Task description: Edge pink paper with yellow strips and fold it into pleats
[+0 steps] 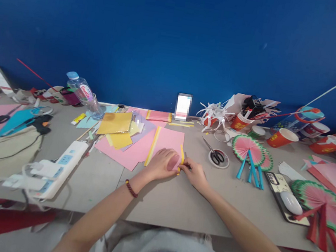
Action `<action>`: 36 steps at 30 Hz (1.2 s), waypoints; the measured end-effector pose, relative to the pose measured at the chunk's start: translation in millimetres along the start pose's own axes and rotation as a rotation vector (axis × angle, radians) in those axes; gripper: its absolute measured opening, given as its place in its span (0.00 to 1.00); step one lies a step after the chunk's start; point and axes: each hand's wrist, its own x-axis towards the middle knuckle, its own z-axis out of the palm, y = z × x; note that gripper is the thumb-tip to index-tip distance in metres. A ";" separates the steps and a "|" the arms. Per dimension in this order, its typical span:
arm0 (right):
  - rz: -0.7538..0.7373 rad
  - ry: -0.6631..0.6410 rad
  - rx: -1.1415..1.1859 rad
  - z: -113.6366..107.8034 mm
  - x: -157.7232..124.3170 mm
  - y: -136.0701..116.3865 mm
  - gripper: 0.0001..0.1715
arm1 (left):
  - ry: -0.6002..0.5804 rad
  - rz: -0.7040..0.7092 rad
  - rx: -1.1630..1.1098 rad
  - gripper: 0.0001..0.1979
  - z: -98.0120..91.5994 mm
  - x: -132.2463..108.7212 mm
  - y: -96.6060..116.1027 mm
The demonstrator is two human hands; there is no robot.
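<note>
While pinched: yellow strip [182, 155], both hands.

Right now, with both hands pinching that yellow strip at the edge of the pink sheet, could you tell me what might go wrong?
1. The left hand presses the pink sheet while the right hand pinches the thin yellow strip; a tug could tear or crease it.
2. The loose paper pile beside the left arm could slide if nudged.
3. The scissors lie close by the right hand and might be bumped.
</note>
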 end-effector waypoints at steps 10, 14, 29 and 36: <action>0.013 -0.013 0.018 -0.5 -0.2 -1.8 0.12 | 0.006 0.007 -0.001 0.27 -2.3 0.0 2.2; 0.021 -0.013 0.020 -1.6 -0.9 -1.4 0.11 | 0.005 0.016 0.000 0.24 -1.6 -0.6 1.1; 0.215 -0.096 0.473 -10.1 2.5 11.0 0.19 | -0.033 0.050 0.016 0.23 0.0 -2.9 -4.2; 0.094 -0.076 0.216 -4.2 -1.3 12.3 0.13 | -0.041 0.044 0.005 0.22 -1.3 -4.3 -4.0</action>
